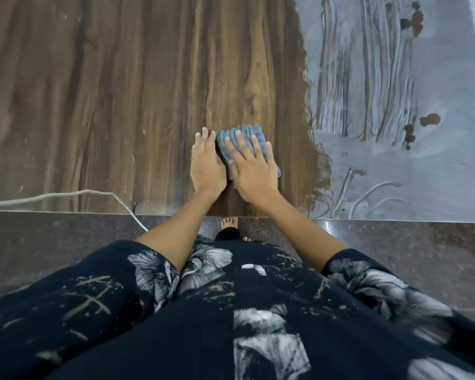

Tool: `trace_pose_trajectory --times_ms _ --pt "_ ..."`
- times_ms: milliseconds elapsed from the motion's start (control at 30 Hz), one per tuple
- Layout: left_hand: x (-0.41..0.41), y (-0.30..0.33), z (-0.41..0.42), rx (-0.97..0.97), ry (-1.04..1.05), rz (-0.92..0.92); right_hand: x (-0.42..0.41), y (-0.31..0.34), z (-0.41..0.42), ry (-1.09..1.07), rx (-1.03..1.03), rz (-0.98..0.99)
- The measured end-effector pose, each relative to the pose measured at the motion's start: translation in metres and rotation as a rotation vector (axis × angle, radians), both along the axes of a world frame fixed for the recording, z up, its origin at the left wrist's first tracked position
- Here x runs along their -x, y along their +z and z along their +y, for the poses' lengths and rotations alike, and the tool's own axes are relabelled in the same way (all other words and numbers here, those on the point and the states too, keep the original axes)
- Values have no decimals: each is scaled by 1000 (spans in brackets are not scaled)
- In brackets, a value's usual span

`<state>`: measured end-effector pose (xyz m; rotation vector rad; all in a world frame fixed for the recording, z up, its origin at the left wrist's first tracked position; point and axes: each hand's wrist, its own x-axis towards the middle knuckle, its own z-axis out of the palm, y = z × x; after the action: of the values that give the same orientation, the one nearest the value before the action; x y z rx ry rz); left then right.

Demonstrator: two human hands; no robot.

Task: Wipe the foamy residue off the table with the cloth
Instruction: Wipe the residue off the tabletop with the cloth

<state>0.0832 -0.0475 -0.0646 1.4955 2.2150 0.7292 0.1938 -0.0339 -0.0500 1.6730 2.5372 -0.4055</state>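
While you're pressing the cloth (pixel 240 141) flat under your right hand (pixel 254 174), left hand (pixel 207 165) spread just beside it, the foam (pixel 395 105) is sitting right of the cloth; a soaked cloth risks smearing it back.

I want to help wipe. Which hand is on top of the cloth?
The right hand: its straight fingers press flat on the blue cloth. The left hand lies beside the cloth, mostly on the bare wooden table.
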Motion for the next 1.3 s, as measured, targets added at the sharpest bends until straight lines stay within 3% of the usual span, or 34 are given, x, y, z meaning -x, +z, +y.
trace_pose_trajectory --times_ms 200,333,433,600,900,1300 --pt "-11 -1 24 0 -76 42 -63 0 22 -329 -31 17" --pt "-24 0 38 3 -105 34 -51 -2 -15 -494 -7 33" --pt "-34 -1 56 3 -97 54 -36 -3 -24 -401 -34 28" --pt "-49 1 88 54 -122 94 -55 -4 41 -191 -38 18" --pt "-69 1 177 144 -201 201 -65 -5 191 -167 -65 26" --pt "-73 -3 308 99 -237 269 -63 -8 343 -189 -106 8"
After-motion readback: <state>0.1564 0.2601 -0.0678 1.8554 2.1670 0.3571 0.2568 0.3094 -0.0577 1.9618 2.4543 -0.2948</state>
